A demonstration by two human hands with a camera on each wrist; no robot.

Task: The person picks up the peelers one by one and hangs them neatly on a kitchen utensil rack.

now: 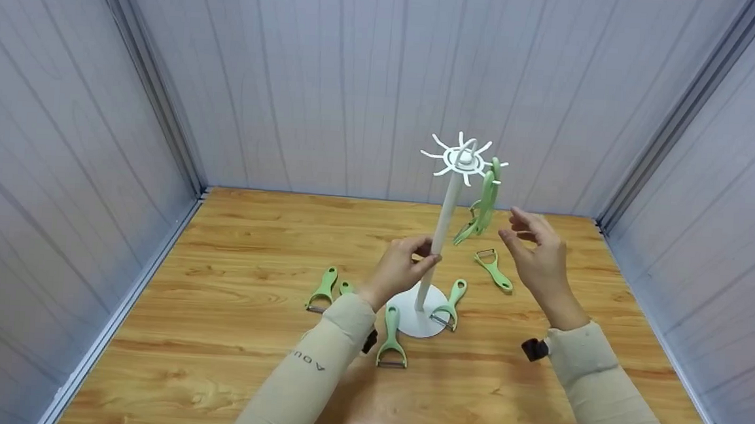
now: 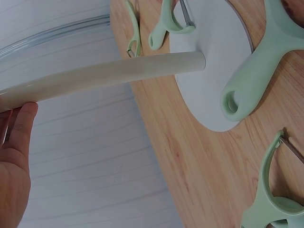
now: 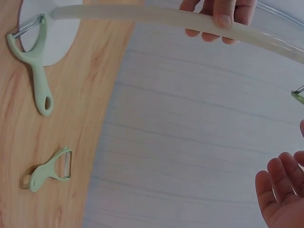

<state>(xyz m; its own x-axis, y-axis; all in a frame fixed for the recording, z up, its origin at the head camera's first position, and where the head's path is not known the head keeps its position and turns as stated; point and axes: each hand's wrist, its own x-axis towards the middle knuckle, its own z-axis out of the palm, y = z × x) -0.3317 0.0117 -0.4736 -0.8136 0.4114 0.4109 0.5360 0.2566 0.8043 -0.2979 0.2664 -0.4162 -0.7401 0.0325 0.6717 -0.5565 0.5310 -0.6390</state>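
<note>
A white stand has a round base (image 1: pixel 405 299), an upright pole (image 1: pixel 445 219) and a ring of hooks (image 1: pixel 464 159) on top. My left hand (image 1: pixel 399 266) holds the pole between thumb and fingers below its middle. Green peelers (image 1: pixel 487 202) hang from hooks on the right side of the ring; they overlap, so I cannot tell how many. To the right of them, my right hand (image 1: pixel 537 254) is in the air with fingers loosely bent and nothing in it. The right wrist view shows its fingers (image 3: pixel 280 178) apart from the pole.
One peeler (image 1: pixel 456 302) lies partly over the base and another (image 1: pixel 392 337) at its front edge. Left of the stand are a peeler (image 1: pixel 325 287) and one partly hidden (image 1: pixel 346 287) by my left arm. A further peeler (image 1: pixel 494 271) lies at the right. Panel walls surround the wooden table (image 1: pixel 224 360).
</note>
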